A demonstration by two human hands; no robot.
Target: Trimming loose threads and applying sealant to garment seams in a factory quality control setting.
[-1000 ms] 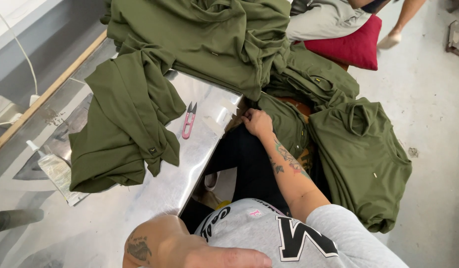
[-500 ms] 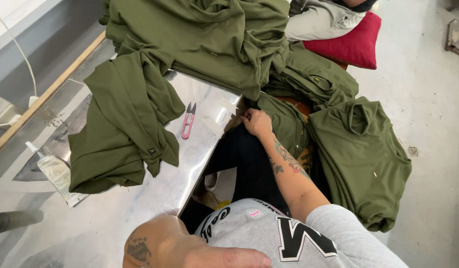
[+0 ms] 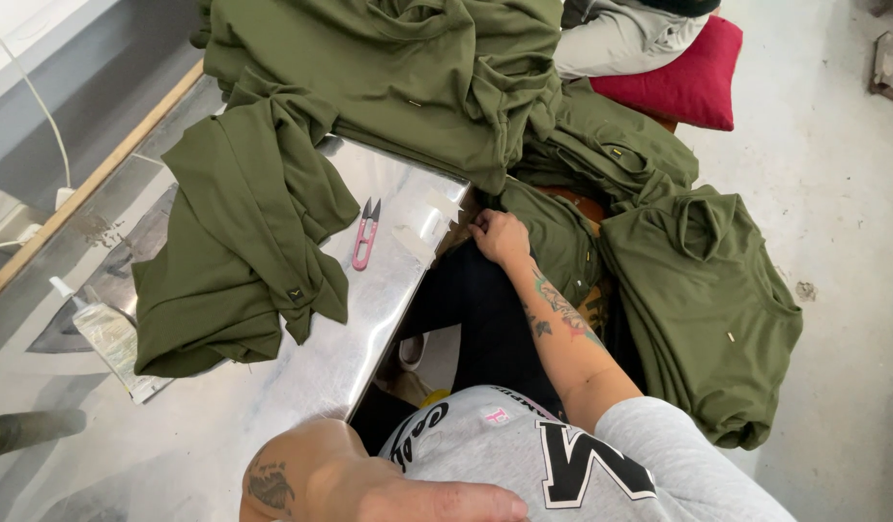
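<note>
Right hand [image 3: 500,235] reaches out, arm extended, grip pinched on a green shirt [image 3: 553,242] just off the desk [image 3: 388,290] edge. Left hand [image 3: 408,493] lies against the chest, its grip hidden.

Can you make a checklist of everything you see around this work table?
Surface: shiny metal table.
Job's things: green shirt under right hand; green shirts piled on table and beside it.
Clutter: pink snips, small tube.
Hands: right hand touching shirt; left hand near the person's chest, holding nothing.
Cables: white cord at left.
Surroundings: red cushion, concrete floor.
</note>
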